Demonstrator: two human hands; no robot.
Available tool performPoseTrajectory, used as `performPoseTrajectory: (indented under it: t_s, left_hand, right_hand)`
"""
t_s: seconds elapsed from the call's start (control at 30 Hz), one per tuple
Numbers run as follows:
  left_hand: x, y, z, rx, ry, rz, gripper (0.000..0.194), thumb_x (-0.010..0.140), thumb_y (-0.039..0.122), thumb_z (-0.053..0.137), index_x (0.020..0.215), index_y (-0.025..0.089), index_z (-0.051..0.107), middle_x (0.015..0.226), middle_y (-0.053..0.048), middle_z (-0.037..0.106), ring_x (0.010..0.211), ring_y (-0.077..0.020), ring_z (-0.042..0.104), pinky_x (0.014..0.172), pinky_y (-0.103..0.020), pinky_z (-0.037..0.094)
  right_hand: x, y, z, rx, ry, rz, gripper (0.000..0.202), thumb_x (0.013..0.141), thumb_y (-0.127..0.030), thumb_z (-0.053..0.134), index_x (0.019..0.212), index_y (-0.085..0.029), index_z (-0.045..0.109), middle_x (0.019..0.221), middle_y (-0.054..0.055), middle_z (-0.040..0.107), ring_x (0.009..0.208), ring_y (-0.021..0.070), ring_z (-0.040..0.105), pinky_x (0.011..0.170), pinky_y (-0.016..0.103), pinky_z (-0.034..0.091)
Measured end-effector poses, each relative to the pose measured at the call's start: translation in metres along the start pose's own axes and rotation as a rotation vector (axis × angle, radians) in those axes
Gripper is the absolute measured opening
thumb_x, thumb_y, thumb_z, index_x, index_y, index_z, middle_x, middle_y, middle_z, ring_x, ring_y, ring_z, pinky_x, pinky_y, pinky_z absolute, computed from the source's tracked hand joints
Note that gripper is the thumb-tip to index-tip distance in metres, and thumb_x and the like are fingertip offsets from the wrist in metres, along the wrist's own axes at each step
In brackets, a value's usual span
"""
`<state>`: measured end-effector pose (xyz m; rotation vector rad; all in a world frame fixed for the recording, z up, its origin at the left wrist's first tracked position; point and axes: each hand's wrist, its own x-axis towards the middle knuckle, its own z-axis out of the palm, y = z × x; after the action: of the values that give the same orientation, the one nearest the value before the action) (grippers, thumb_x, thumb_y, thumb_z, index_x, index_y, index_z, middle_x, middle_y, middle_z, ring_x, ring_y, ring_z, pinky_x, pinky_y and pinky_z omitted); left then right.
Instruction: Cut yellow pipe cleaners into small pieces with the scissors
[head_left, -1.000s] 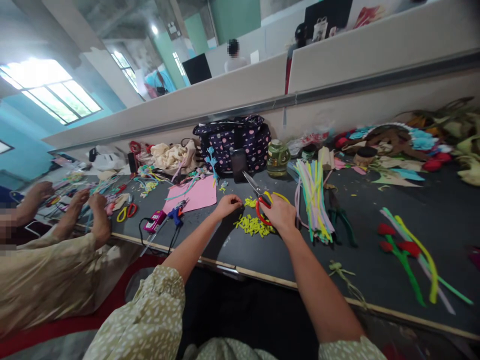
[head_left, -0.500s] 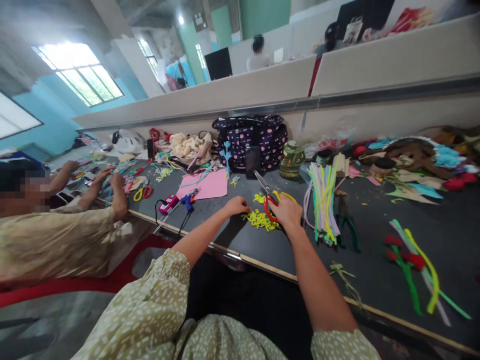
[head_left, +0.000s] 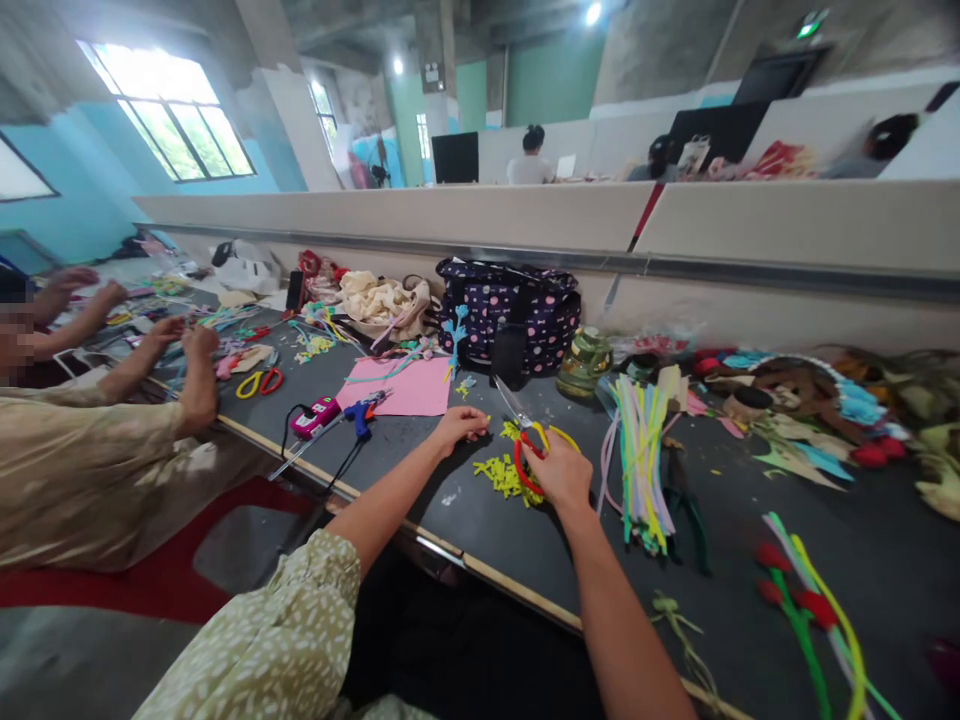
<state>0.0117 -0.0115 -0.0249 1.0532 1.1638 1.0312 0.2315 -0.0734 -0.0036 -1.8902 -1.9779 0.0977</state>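
Observation:
My right hand (head_left: 564, 470) is closed around the handles of a pair of scissors (head_left: 514, 404), one loop red and the other yellow. Their metal blades point away from me and slightly left. My left hand (head_left: 460, 428) is pinched just left of the blades. A speck of yellow shows at its fingertips, too small to make out. Below and between the hands lies a pile of short yellow cut pieces (head_left: 504, 478) on the dark table (head_left: 442, 500). A bundle of pastel pipe cleaners (head_left: 643, 460) lies right of my right hand.
Behind are a patterned bag (head_left: 480, 310), a phone (head_left: 508, 352) and a green-tinted jar (head_left: 584, 364). Leftward lie pink paper (head_left: 420, 388), a blue glue gun (head_left: 364, 412) and other scissors (head_left: 259, 383). Pliers (head_left: 686, 510) and red-tipped stems (head_left: 799, 610) lie right. A co-worker (head_left: 97, 470) sits left.
The camera view has tilted up and shifted. My left hand has drawn slightly away from the scissors blades. My right hand still grips the scissors.

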Motion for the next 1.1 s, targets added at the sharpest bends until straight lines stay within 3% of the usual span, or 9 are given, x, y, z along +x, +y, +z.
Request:
performPoseTrajectory:
  t_s: [0.17,0.4,0.67,0.97,1.1]
  left_hand:
    - [0.018,-0.004,-0.011,-0.338,0.046,0.000,0.041,0.058,0.023,0.084,0.094,0.012,0.067,0.075,-0.005,0.067,0.065,-0.0107,0.064,0.058,-0.019,0.049]
    - [0.030,-0.003,-0.013,-0.548,0.051,0.000,0.027,0.060,0.019,0.081,0.081,0.013,0.066,0.079,-0.004,0.067,0.069,-0.0116,0.065,0.065,-0.024,0.053]
    - [0.030,-0.005,-0.015,-0.589,0.039,-0.011,0.029,0.061,0.020,0.080,0.085,0.013,0.064,0.072,-0.001,0.064,0.058,-0.0083,0.060,0.060,-0.022,0.050]
    - [0.022,0.003,-0.017,-0.631,0.031,0.002,0.031,0.058,0.021,0.081,0.083,0.013,0.065,0.075,-0.003,0.066,0.055,-0.0064,0.056,0.059,-0.021,0.049]
    - [0.019,0.007,-0.015,-0.576,0.050,0.040,0.030,0.057,0.022,0.081,0.080,0.012,0.066,0.072,-0.002,0.065,0.052,-0.0056,0.052,0.056,-0.021,0.046]
  right_hand:
    - [-0.002,-0.005,0.007,-0.003,-0.012,-0.020,0.037,0.085,-0.055,0.046,0.098,-0.023,0.061,0.086,0.002,0.068,0.079,0.0156,0.062,0.062,0.025,0.036]
    - [-0.006,-0.004,0.019,0.007,0.023,-0.087,0.043,0.085,-0.058,0.044,0.103,-0.023,0.062,0.085,0.002,0.069,0.081,0.0178,0.063,0.067,0.027,0.041]
    - [-0.009,-0.003,0.024,0.042,0.036,-0.090,0.051,0.083,-0.059,0.044,0.112,-0.021,0.061,0.090,0.007,0.069,0.084,0.0206,0.065,0.074,0.031,0.046]
    - [-0.012,-0.016,0.010,0.075,-0.108,-0.032,0.057,0.081,-0.060,0.047,0.121,-0.019,0.047,0.100,0.007,0.066,0.089,0.0224,0.064,0.069,0.031,0.045]
    - [-0.012,-0.011,0.013,0.037,-0.059,-0.095,0.054,0.081,-0.056,0.048,0.122,-0.020,0.050,0.109,0.008,0.065,0.093,0.0210,0.064,0.070,0.030,0.046]
